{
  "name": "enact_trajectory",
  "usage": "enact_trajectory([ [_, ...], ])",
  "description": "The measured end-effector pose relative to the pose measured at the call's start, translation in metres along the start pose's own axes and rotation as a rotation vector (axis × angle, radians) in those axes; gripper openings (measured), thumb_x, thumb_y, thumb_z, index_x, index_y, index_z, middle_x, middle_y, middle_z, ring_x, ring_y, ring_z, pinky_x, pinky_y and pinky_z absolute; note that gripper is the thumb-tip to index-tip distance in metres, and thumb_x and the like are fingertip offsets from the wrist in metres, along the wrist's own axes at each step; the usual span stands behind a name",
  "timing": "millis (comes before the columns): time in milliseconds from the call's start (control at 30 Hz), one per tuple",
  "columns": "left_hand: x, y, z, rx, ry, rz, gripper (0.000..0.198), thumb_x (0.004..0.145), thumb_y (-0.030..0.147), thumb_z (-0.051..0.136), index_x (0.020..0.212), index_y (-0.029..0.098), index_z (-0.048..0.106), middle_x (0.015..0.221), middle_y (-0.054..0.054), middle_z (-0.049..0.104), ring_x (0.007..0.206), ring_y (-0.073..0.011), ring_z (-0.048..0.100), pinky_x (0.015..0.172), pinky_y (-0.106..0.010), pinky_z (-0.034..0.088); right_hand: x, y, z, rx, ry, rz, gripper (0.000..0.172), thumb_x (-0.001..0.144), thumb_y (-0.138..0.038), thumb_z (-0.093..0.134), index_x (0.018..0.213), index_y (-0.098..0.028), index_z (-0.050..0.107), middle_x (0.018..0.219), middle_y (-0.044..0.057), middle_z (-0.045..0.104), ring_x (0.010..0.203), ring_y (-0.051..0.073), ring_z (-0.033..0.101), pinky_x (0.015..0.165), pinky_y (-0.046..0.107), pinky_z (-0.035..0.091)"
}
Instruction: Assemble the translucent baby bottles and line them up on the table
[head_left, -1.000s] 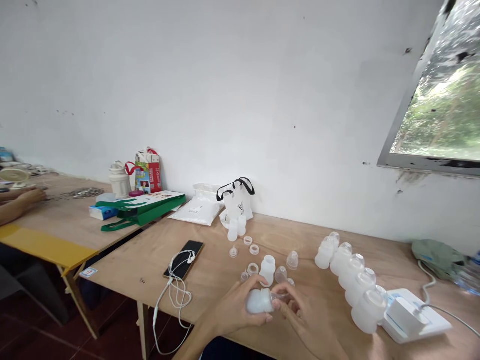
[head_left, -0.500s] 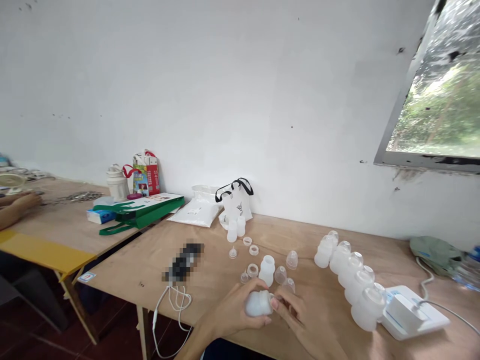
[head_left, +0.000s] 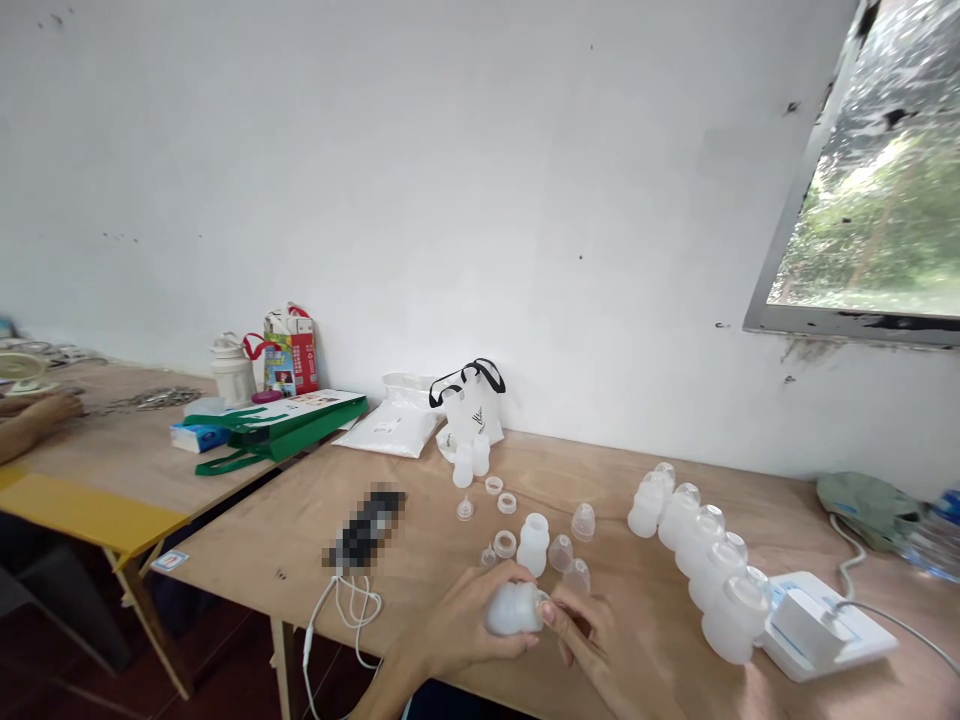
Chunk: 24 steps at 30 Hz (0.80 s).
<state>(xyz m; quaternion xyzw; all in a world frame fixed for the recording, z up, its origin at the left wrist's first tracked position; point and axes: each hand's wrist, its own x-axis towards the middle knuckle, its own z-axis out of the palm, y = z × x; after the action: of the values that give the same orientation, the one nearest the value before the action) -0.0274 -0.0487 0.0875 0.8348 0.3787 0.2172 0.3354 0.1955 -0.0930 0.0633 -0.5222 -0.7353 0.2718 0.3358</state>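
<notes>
Bottle [head_left: 514, 610], frosted plastic, is held above the worktop [head_left: 427, 590], left hand [head_left: 469, 620] curled shut round its body to steady it, neck toward the half-open right hand [head_left: 592, 640], its hold there unclear.

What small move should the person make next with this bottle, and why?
Probably a small twist at the bottle's neck with the right hand. The left hand wraps the bottle's body and can steady it, while the right fingers sit at the neck. Loose rings lie nearby, but the fingers hide what is at the neck.
</notes>
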Motion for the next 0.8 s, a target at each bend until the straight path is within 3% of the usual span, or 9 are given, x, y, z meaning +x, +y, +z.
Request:
enact_trajectory([
  [167, -0.002, 0.006, -0.002, -0.044, 0.021, -0.022, 0.048, 0.082, 0.042, 0.078, 0.126, 0.03, 0.063, 0.126, 0.001, 0.07, 0.119, -0.0291, 0.061, 0.105, -0.036, 0.044, 0.001, 0.011, -0.013, 0.0, 0.063, 0.006, 0.06, 0.101, -0.071, 0.036, 0.072, -0.023, 0.056, 0.065, -0.001, 0.06, 0.061, 0.016, 0.055, 0.06, 0.027, 0.036],
  [333, 0.002, 0.0, -0.003, -0.063, 0.147, -0.105, 0.051, 0.09, 0.052, 0.071, 0.135, 0.032, 0.058, 0.139, -0.001, 0.063, 0.124, -0.0305, 0.058, 0.106, -0.039, 0.045, 0.008, 0.034, -0.038, -0.052, 0.367, 0.12, 0.056, 0.099, -0.071, 0.038, 0.082, -0.024, 0.063, 0.076, 0.002, 0.063, 0.07, 0.02, 0.058, 0.064, 0.028, 0.045],
  [433, 0.003, -0.004, -0.006, -0.069, 0.21, -0.071, 0.052, 0.093, 0.055, 0.066, 0.138, 0.031, 0.057, 0.139, -0.004, 0.064, 0.123, -0.0306, 0.06, 0.105, -0.041, 0.048, 0.01, 0.053, -0.044, -0.237, 0.44, 0.239, 0.047, 0.099, -0.065, 0.039, 0.103, -0.027, 0.066, 0.104, 0.005, 0.067, 0.076, 0.021, 0.063, 0.067, 0.032, 0.05],
  [500, 0.002, -0.005, -0.009, -0.064, 0.234, -0.02, 0.053, 0.094, 0.05, 0.064, 0.142, 0.029, 0.055, 0.143, -0.006, 0.062, 0.127, -0.0308, 0.059, 0.108, -0.042, 0.048, 0.011, 0.066, -0.041, -0.388, 0.407, 0.314, 0.047, 0.099, -0.06, 0.036, 0.122, -0.028, 0.061, 0.126, 0.01, 0.061, 0.079, 0.023, 0.067, 0.064, 0.034, 0.051],
  [600, 0.0, -0.007, -0.012, -0.035, 0.234, 0.016, 0.062, 0.095, 0.043, 0.063, 0.154, 0.03, 0.047, 0.156, -0.007, 0.051, 0.146, -0.033, 0.044, 0.12, -0.046, 0.038, 0.012, 0.08, -0.033, -0.564, 0.28, 0.438, 0.051, 0.101, -0.054, 0.03, 0.138, -0.026, 0.052, 0.135, 0.014, 0.054, 0.085, 0.027, 0.071, 0.063, 0.038, 0.051],
  [667, -0.001, -0.008, -0.012, -0.024, 0.212, -0.008, 0.068, 0.095, 0.044, 0.064, 0.158, 0.033, 0.042, 0.16, -0.006, 0.047, 0.151, -0.0333, 0.037, 0.124, -0.05, 0.033, 0.013, 0.086, -0.028, -0.605, 0.189, 0.471, 0.047, 0.103, -0.05, 0.031, 0.137, -0.027, 0.053, 0.132, 0.014, 0.056, 0.088, 0.028, 0.072, 0.066, 0.039, 0.05],
  [800, 0.001, -0.009, -0.011, -0.119, 0.26, -0.041, 0.069, 0.084, 0.046, 0.078, 0.145, 0.028, 0.051, 0.142, -0.009, 0.063, 0.132, -0.0314, 0.058, 0.112, -0.046, 0.047, 0.014, 0.092, -0.024, -0.526, 0.072, 0.41, 0.031, 0.103, -0.046, 0.04, 0.115, -0.028, 0.062, 0.121, 0.008, 0.064, 0.096, 0.028, 0.072, 0.069, 0.036, 0.048],
])
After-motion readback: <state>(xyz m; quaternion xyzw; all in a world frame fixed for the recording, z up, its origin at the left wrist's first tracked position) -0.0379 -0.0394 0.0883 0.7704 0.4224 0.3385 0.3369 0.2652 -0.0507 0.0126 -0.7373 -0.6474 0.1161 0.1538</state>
